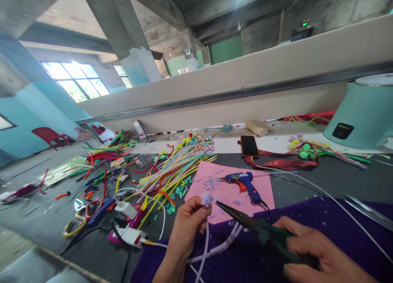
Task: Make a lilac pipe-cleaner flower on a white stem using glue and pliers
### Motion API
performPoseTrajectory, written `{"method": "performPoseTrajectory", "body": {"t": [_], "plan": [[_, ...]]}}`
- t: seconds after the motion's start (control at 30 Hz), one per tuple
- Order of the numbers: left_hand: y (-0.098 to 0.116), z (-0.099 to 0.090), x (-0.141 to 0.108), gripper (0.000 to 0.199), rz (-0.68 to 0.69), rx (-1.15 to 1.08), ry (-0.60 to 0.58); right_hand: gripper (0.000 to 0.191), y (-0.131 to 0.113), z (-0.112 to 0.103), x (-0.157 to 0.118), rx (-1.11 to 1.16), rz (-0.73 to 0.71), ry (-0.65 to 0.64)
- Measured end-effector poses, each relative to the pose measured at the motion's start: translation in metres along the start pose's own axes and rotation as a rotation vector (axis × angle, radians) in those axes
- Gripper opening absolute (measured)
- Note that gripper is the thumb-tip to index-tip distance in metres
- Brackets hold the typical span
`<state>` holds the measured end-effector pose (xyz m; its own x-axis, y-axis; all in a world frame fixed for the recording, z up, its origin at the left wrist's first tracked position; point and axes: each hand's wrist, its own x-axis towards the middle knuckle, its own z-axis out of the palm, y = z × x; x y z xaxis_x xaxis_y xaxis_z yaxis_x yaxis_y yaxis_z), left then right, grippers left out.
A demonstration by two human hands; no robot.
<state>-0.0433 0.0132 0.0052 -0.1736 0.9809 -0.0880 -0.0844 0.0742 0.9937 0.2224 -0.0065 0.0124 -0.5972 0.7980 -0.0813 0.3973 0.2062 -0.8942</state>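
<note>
Between the thumb and fingers of my left hand [190,221] is a small lilac fuzzy flower [206,199], with a pale stem hanging below it. My right hand [313,246] is wrapped round the green handles of long-nose pliers [236,215]. The tips of the pliers point at the flower from the right, a little apart from it. Behind them, a blue glue gun [244,182] lies on a pink sheet [201,174] strewn with short lilac pieces. More pale lilac stems [225,244] lie over the purple cloth [242,266].
Bundled coloured stems [181,160] spread left of the sheet. A power strip [129,232], cables and hand tools [89,215] lie at the left. Behind the sheet is a phone [249,146]. A teal appliance [359,111] stands back right; metal tweezers [368,209] lie at the right.
</note>
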Motion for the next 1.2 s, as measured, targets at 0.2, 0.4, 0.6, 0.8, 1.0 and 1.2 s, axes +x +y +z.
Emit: {"method": "performPoseTrajectory", "body": {"t": [0.2,0.4,0.6,0.8,1.0,1.2], "plan": [[-0.002,-0.003,-0.001,0.016,0.02,0.148,-0.035,0.015,-0.004,-0.001,0.0,-0.094,-0.026,0.049],[-0.008,-0.011,0.002,0.017,0.098,0.24,-0.095,0.009,-0.01,-0.008,-0.004,-0.252,-0.07,0.091],[-0.008,-0.012,0.004,0.015,0.148,0.253,-0.128,0.009,-0.008,-0.009,-0.009,-0.489,-0.1,0.159],[-0.007,-0.01,0.002,0.015,0.162,0.289,-0.129,0.008,-0.012,-0.008,-0.008,-0.526,-0.125,0.208],[-0.005,-0.01,0.001,0.013,0.163,0.306,-0.135,0.009,-0.012,-0.009,-0.008,-0.544,-0.15,0.219],[-0.005,-0.01,0.0,0.014,0.159,0.341,-0.152,0.009,-0.013,-0.009,-0.008,-0.582,-0.158,0.201]]}}
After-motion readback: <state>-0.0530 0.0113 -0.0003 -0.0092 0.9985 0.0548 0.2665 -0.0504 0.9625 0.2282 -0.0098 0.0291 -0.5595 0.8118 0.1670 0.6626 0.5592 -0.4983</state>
